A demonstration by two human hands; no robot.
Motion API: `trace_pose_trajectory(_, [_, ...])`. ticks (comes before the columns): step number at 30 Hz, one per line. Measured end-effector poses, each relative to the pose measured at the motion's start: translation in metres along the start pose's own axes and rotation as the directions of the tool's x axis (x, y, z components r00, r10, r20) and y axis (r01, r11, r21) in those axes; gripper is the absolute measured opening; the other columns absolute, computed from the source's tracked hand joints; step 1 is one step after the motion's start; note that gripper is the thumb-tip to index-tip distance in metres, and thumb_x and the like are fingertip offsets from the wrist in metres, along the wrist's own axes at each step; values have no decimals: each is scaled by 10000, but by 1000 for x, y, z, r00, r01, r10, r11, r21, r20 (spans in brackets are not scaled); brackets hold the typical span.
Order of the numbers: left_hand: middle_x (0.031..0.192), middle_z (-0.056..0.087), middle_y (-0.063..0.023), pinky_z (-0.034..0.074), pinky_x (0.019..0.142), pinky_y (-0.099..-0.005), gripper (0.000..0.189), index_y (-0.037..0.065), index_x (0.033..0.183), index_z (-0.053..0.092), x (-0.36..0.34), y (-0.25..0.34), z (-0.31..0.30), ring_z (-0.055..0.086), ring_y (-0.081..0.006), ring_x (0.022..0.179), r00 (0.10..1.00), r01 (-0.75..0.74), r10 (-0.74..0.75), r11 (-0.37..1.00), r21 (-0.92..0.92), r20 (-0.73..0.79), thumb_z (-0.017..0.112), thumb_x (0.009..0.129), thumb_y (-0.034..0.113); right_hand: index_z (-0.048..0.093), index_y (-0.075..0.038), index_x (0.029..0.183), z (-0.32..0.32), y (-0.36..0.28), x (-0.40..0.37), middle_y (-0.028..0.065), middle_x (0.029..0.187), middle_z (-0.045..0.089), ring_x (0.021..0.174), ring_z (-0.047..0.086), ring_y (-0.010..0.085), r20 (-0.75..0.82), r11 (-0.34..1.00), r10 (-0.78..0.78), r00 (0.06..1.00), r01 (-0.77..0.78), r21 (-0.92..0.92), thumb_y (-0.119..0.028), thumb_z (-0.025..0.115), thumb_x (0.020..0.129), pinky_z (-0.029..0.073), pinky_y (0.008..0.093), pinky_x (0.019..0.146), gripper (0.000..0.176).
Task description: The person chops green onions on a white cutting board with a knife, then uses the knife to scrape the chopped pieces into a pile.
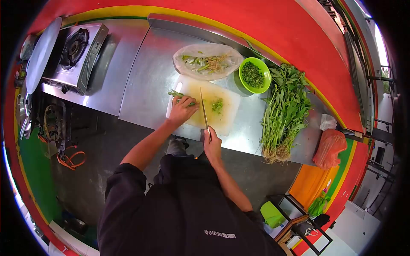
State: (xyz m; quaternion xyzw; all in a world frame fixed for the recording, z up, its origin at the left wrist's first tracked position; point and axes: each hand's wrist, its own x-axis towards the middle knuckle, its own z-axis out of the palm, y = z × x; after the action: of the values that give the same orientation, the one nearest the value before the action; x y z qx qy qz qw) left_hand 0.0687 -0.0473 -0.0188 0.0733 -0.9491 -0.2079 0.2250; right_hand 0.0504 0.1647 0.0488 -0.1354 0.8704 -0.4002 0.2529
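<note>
My left hand (pixel 183 110) rests on the white cutting board (pixel 230 100), its fingers curled over a few green stems (pixel 174 93) that poke out past the knuckles. In my right hand (pixel 212 147) is the handle of a kitchen knife (pixel 204 110). The long blade points away from me across the board, just right of my left fingertips. A small heap of chopped greens (pixel 217 106) lies to the right of the blade. Beyond the board, a clear plastic bag (pixel 181 64) contains roots and stem scraps. Beside it a lime-green bowl (pixel 259 90) holds chopped greens.
A large bunch of leafy greens with roots (pixel 285 111) lies along the right of the steel counter (pixel 145 85). A red plastic bag (pixel 330 149) sits at the far right end. On the left stands a gas stove (pixel 81 55). The wall (pixel 273 25) bounds the counter's back.
</note>
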Motion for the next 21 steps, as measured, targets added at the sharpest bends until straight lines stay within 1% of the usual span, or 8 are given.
trace_pose_trajectory(2, [1044, 655, 90, 328, 974, -440, 134, 217, 979, 785, -3, -2, 8, 594, -105, 1073, 1000, 27, -27, 1000, -13, -16, 744, 853, 239, 628, -47, 1291, -3, 2, -3, 230, 726, 653, 628, 666, 362, 13, 1000, 24, 1000, -24, -15, -284, 556, 1056, 499, 432, 607, 341])
trace_pose_trajectory(4, [1032, 661, 95, 341, 978, -440, 118, 226, 965, 786, -1, 0, 6, 595, -104, 1070, 998, 54, -54, 998, -26, -28, 734, 859, 224, 634, -45, 1286, -3, 5, -7, 200, 694, 638, 589, 639, 293, 10, 998, 31, 999, -32, 54, -287, 562, 1056, 489, 406, 592, 341])
trace_pose_trajectory(7, [999, 674, 104, 346, 966, -445, 109, 228, 943, 785, 1, -3, 4, 603, -96, 1060, 998, 64, -65, 998, -18, -25, 724, 856, 203, 640, -42, 1273, -7, 5, -11, 185, 705, 646, 597, 638, 262, 46, 997, 64, 997, -66, 44, -284, 566, 1057, 493, 392, 597, 333])
trace_pose_trajectory(10, [999, 678, 113, 341, 970, -439, 108, 228, 935, 780, 2, -6, 4, 603, -90, 1062, 998, 55, -56, 997, -56, -29, 722, 850, 197, 640, -39, 1269, -6, 2, -13, 187, 732, 660, 611, 647, 253, 35, 998, 35, 999, -37, 53, -276, 567, 1058, 498, 384, 605, 326])
trace_pose_trajectory(11, [999, 675, 114, 340, 971, -437, 111, 228, 938, 777, 2, -6, 4, 603, -91, 1062, 998, 57, -58, 997, -57, -9, 717, 851, 193, 640, -36, 1266, -7, 1, -14, 191, 753, 669, 626, 656, 248, 58, 996, 73, 996, -76, 47, -273, 565, 1059, 506, 374, 618, 324])
trace_pose_trajectory(14, [1000, 668, 114, 338, 973, -435, 117, 226, 945, 773, 5, 0, -2, 604, -94, 1061, 999, 50, -50, 998, -30, 6, 709, 855, 186, 637, -34, 1271, -4, 5, -15, 190, 752, 670, 627, 655, 243, 26, 999, 20, 999, -21, 44, -270, 566, 1059, 510, 366, 627, 324])
trace_pose_trajectory(17, [999, 662, 111, 339, 972, -436, 124, 221, 955, 770, 6, 4, -6, 605, -97, 1059, 999, 39, -39, 999, -7, -6, 706, 856, 182, 639, -35, 1271, -5, 5, -15, 191, 754, 673, 634, 661, 244, 51, 996, 54, 997, -57, 63, -267, 569, 1058, 515, 368, 635, 323])
trace_pose_trajectory(21, [995, 657, 101, 339, 964, -434, 122, 208, 952, 775, 7, -2, -8, 604, -98, 1053, 1000, 11, -10, 999, -34, 15, 709, 854, 177, 632, -36, 1285, -4, 3, -14, 188, 743, 669, 634, 660, 233, 40, 998, 37, 999, -39, 57, -259, 572, 1057, 511, 370, 630, 325])
